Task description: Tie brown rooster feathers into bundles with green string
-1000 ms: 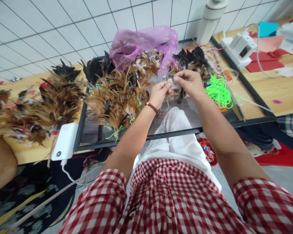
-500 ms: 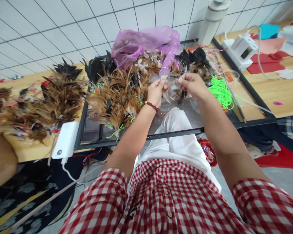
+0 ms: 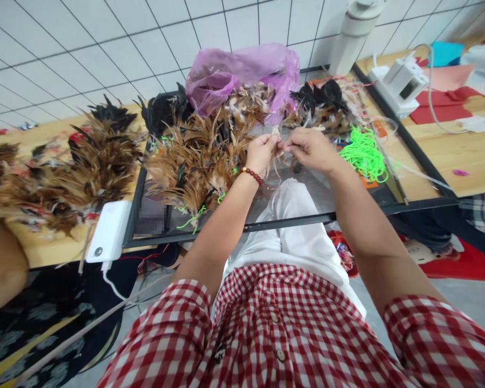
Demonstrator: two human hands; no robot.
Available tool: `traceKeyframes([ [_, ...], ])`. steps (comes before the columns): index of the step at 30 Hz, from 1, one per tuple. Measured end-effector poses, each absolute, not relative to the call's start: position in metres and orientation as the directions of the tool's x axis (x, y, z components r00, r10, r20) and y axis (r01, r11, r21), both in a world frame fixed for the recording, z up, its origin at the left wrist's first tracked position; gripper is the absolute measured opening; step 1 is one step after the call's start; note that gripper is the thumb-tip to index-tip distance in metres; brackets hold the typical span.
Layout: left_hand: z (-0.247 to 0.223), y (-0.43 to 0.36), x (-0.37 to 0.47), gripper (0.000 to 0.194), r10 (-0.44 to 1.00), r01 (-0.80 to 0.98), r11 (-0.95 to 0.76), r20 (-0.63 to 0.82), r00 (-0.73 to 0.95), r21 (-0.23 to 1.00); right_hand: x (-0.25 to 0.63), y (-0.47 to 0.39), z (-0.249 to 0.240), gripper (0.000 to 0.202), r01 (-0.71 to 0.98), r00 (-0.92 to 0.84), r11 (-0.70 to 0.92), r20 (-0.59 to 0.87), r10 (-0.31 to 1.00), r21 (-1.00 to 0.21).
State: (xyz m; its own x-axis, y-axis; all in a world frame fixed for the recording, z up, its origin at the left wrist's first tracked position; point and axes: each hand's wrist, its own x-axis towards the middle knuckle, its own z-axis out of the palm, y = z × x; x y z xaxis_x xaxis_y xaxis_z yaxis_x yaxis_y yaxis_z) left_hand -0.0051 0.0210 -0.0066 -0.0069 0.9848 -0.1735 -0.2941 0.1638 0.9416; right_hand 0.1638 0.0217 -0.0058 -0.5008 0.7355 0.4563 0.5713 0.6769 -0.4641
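Note:
My left hand [image 3: 262, 153], with a beaded bracelet at the wrist, is closed on a small bunch of feathers [image 3: 275, 165]. Pale ends show above its fingertips and thin plumes hang below. Right beside it, my right hand [image 3: 310, 149] is pinched, fingertips nearly meeting the left ones at the bunch; what lies between them is too small to make out. Both hands are over a black-framed tray [image 3: 307, 217]. Left of them spreads a pile of brown feather bunches [image 3: 198, 156], some tied with green cord. Bright green cord [image 3: 366, 153] lies coiled to the right.
Behind the pile sits a pink plastic bag [image 3: 242, 59] of feathers, with black feathers [image 3: 319, 99] to its right. A white bottle [image 3: 353, 40] stands by the tiled wall. A white power bank [image 3: 109, 231] borders the tray's left side. Another person's arm [image 3: 2, 267] shows at far left.
My right hand has moved left and slightly down, bringing its fingertips to those of my left hand. My left hand stays almost in place, still holding the feathers.

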Motion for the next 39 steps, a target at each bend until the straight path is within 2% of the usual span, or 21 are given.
traceKeyframes([
  [5,-0.008,0.017,-0.002,0.027,0.989,-0.216,0.135,-0.119,0.088,0.967,0.164,0.024,-0.014,0.027,0.718,-0.378,0.607,0.542,0.751,-0.340],
  [10,-0.011,0.017,-0.003,0.028,0.988,-0.155,0.113,-0.094,0.124,0.981,0.162,0.024,-0.016,0.032,0.781,-0.314,0.545,0.562,0.765,-0.306],
  [13,-0.013,0.018,-0.003,0.031,0.986,-0.154,0.116,-0.095,0.137,0.981,0.157,0.022,-0.015,0.032,0.775,-0.275,0.526,0.563,0.780,-0.349],
  [19,-0.015,0.020,-0.002,0.030,0.986,-0.187,0.136,-0.114,0.125,0.973,0.159,0.023,-0.010,0.031,0.684,-0.144,0.493,0.563,0.814,-0.537],
  [21,-0.015,0.021,-0.003,0.030,0.988,-0.201,0.141,-0.126,0.085,0.970,0.165,0.023,-0.008,0.032,0.657,-0.197,0.478,0.479,0.855,-0.583],
  [24,-0.013,0.023,-0.005,0.028,0.989,-0.217,0.145,-0.149,-0.003,0.965,0.173,0.023,-0.004,0.035,0.645,-0.394,0.458,0.247,0.885,-0.612],
  [26,-0.011,0.024,-0.006,0.026,0.985,-0.234,0.143,-0.161,-0.058,0.962,0.174,0.022,-0.003,0.033,0.673,-0.464,0.456,0.148,0.874,-0.583],
  [29,-0.010,0.025,-0.007,0.026,0.981,-0.253,0.139,-0.168,-0.096,0.957,0.172,0.022,-0.005,0.022,0.716,-0.495,0.460,0.083,0.865,-0.525],
  [32,-0.012,0.026,-0.007,0.027,0.984,-0.242,0.124,-0.150,-0.094,0.962,0.170,0.024,-0.010,0.010,0.720,-0.509,0.478,0.085,0.856,-0.503],
  [39,-0.020,0.027,-0.005,0.022,1.000,-0.133,-0.002,0.004,0.013,0.991,0.172,0.031,-0.015,0.012,0.697,-0.453,0.541,0.295,0.841,-0.471],
])
